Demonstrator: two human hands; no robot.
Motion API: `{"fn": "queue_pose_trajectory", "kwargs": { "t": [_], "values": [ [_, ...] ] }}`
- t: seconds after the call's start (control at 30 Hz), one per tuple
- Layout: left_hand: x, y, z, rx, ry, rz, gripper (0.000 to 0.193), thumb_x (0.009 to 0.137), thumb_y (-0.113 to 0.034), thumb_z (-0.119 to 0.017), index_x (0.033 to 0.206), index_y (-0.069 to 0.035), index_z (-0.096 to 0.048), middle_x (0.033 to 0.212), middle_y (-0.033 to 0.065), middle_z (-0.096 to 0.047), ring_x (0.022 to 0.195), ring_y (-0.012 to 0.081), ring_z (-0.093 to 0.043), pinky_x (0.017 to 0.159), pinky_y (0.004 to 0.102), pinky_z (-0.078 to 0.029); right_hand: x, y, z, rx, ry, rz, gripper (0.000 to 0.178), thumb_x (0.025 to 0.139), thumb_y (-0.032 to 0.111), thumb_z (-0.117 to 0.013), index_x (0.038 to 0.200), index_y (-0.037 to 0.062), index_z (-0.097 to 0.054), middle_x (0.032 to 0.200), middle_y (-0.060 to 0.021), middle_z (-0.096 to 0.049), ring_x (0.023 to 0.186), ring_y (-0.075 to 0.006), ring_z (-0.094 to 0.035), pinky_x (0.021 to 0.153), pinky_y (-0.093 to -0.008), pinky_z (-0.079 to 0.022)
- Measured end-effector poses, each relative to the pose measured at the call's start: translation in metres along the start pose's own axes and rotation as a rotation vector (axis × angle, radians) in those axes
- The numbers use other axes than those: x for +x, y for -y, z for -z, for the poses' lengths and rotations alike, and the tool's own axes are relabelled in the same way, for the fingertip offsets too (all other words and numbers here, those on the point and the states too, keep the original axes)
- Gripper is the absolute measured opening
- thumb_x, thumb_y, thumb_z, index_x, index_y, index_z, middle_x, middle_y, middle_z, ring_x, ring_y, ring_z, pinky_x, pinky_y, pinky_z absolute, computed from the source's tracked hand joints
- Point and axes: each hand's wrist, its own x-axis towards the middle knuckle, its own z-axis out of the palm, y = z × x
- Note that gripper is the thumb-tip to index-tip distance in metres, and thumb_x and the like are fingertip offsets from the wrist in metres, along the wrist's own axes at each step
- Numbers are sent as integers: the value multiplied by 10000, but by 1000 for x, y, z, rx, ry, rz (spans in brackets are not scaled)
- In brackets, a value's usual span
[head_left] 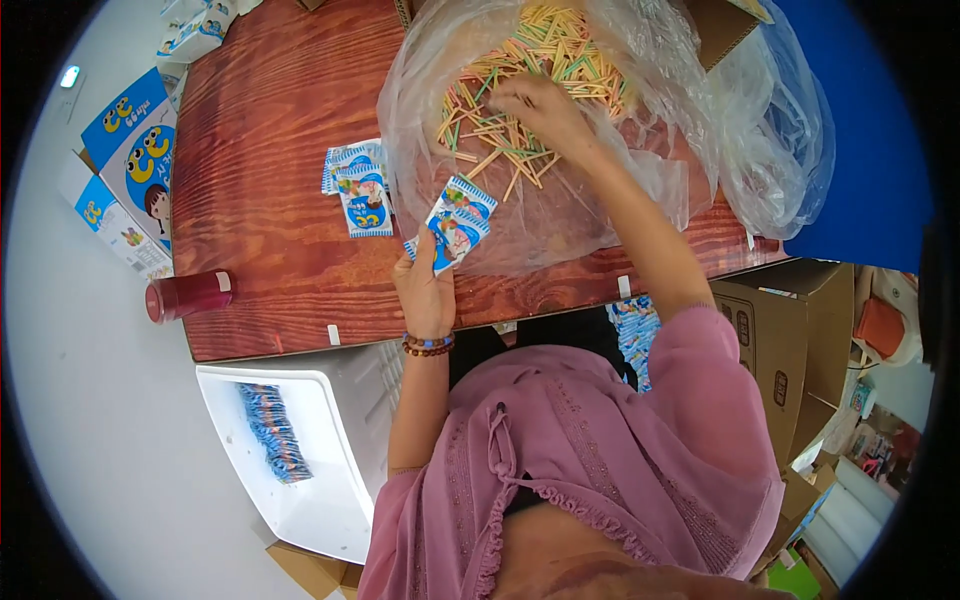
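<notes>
My left hand [427,285] is closed round small blue-and-white packets [461,238] that overlap each other, held over the table's front part. At the far middle, a heap of thin coloured sticks [575,65], yellow, green and pinkish, lies on a large clear plastic bag [420,90]. My right hand [540,108] reaches into the near left part of this heap with its fingers curled together, slightly blurred. Whatever sits between those fingers is too small to make out. To the left of the bag, more packets [365,200] lie overlapping on the table.
The red-brown wooden table [260,120] carries a red cylindrical jar [190,295] at its left edge. Below stands a white bin [320,500] with a row of packets inside. Printed blue boxes [150,150] stand at the left; a cardboard box [785,340] is at the right.
</notes>
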Motion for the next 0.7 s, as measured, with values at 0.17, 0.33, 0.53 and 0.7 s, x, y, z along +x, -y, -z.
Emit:
{"fn": "queue_pose_trajectory", "kwargs": {
  "t": [0.17, 0.33, 0.53, 0.7],
  "values": [
    [-2, 0, 8, 67, -41, 8, 247, 955, -224, -565, 995, 12, -626, 1022, 89, -672, 917, 169, -650, 812, 319, -514, 65, 2, -27, -744, -14, 98, 311, 846, 302, -590, 1042, 73, -665, 1053, -120, -642, 1081, -302, -547, 963, -485, -346],
    [0, 1, 3, 83, 1, 29, 239, 951, -199, -570, 1004, 25, -637, 1020, 90, -675, 889, 153, -655, 793, 296, -521, 97, -43, -47, -972, 12, 102, 370, 859, 261, -531, 1192, 104, -570, 1267, -127, -542, 1237, -282, -453, 1024, -498, -319],
    [-1, -1, 3, 54, -21, 34, 210, 944, -158, -578, 1004, 30, -648, 1000, 83, -681, 852, 129, -657, 763, 274, -523, 99, -50, -60, -1015, -164, 373, 433, 942, 281, -349, 1317, 115, -489, 1348, -123, -505, 1259, -295, -449, 1104, -543, -175],
    [2, 0, 4, 40, -15, 45, 205, 941, -151, -581, 1013, 29, -646, 996, 78, -681, 850, 126, -657, 761, 273, -524, 94, -41, -43, -1028, 42, 174, 430, 917, 214, -408, 1324, 85, -463, 1303, -139, -542, 1245, -266, -466, 1028, -488, -299]
  ]
}}
